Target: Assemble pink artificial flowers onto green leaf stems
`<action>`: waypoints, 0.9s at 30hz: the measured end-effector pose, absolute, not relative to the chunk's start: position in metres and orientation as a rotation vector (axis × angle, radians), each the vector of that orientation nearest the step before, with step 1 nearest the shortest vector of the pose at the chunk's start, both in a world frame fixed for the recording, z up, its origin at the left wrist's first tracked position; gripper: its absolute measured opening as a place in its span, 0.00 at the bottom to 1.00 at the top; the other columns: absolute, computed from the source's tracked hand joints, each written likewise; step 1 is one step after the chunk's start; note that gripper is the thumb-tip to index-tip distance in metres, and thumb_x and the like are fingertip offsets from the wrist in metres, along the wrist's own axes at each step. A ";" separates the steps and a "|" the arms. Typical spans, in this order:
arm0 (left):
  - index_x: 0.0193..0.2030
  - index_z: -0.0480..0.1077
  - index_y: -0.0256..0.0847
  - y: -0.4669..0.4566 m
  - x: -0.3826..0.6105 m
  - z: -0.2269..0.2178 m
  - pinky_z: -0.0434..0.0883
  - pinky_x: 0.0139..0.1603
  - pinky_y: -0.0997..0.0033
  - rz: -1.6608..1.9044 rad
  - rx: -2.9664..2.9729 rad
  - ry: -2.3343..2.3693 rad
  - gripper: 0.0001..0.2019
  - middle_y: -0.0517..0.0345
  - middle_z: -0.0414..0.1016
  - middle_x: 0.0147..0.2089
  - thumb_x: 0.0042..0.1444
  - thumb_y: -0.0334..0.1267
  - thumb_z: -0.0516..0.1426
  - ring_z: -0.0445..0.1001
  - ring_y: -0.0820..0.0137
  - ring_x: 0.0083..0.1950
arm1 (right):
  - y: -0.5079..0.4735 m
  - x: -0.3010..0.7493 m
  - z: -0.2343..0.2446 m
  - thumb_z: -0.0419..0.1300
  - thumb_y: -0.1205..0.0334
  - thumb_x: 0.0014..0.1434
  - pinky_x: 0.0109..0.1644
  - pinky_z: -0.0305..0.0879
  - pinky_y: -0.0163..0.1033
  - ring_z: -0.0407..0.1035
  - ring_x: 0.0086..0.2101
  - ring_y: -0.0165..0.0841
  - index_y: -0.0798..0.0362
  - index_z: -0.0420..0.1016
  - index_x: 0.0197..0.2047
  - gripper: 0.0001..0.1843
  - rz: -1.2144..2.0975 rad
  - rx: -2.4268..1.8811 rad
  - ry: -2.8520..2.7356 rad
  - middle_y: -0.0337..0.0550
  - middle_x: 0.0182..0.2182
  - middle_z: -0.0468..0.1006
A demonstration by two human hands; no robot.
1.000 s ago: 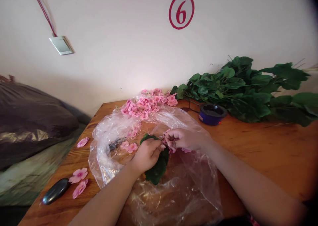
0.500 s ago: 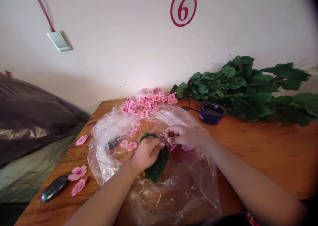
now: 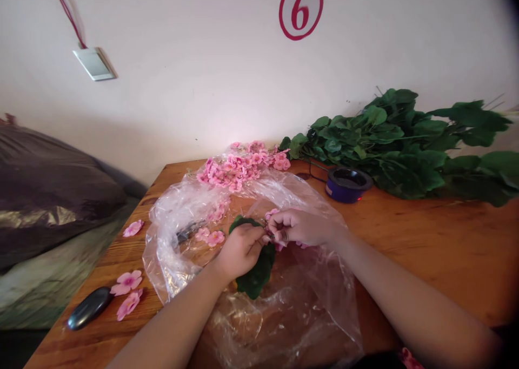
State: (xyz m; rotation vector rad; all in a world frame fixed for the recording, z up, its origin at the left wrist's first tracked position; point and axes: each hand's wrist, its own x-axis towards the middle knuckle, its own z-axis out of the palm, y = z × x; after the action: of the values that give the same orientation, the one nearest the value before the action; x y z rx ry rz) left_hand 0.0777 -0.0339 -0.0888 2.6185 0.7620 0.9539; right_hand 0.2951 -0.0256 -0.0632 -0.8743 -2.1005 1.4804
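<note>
Leaf point(image 3: 256, 276) sits pinched in your left hand point(image 3: 242, 249), blossoms point(image 3: 271, 213) in your right hand point(image 3: 300, 226), over plastic point(image 3: 292, 317) inside the tabletop's point(image 3: 425, 244) left edge; you're apparently joining them, so next, pinch steadily.

Head camera: sole view, worn high over the near side of the table point(image 3: 425, 228); looks forward, tipped down.
Wall point(image 3: 194, 66): faced squarely at 12 o'clock, farthest.
Hands: left hand point(image 3: 240, 252), right hand point(image 3: 300, 227) close, just below centre.
Forearms point(image 3: 174, 315): enter at 7 and 4.
Lens edge: dark, 2 o'clock.
</note>
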 end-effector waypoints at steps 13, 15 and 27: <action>0.29 0.68 0.39 -0.035 0.077 -0.087 0.64 0.33 0.72 0.969 2.591 0.791 0.13 0.57 0.69 0.26 0.65 0.32 0.50 0.67 0.70 0.30 | -0.025 0.293 -0.063 0.59 0.66 0.58 0.37 0.61 0.36 0.65 0.30 0.28 0.53 0.67 0.33 0.03 1.592 -0.820 -1.945 0.36 0.28 0.70; 0.29 0.68 0.39 -0.035 0.077 -0.087 0.64 0.33 0.72 0.964 2.601 0.780 0.13 0.57 0.69 0.26 0.65 0.31 0.49 0.68 0.70 0.30 | -0.025 0.293 -0.064 0.59 0.65 0.58 0.36 0.60 0.35 0.64 0.29 0.28 0.53 0.67 0.32 0.04 1.576 -0.851 -1.976 0.36 0.28 0.69; 0.32 0.70 0.39 -0.036 0.079 -0.088 0.66 0.35 0.69 0.862 2.669 0.672 0.11 0.54 0.74 0.29 0.60 0.26 0.49 0.71 0.67 0.32 | -0.026 0.298 -0.057 0.57 0.65 0.60 0.32 0.56 0.34 0.61 0.27 0.26 0.53 0.65 0.33 0.05 1.684 -0.900 -2.227 0.35 0.25 0.68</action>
State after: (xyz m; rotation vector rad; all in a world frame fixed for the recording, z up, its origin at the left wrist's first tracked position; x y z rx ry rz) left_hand 0.0785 -0.0358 -0.0881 2.6689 0.6720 0.8615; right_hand 0.2976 -0.0258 -0.0567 -0.8996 -2.2269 1.6845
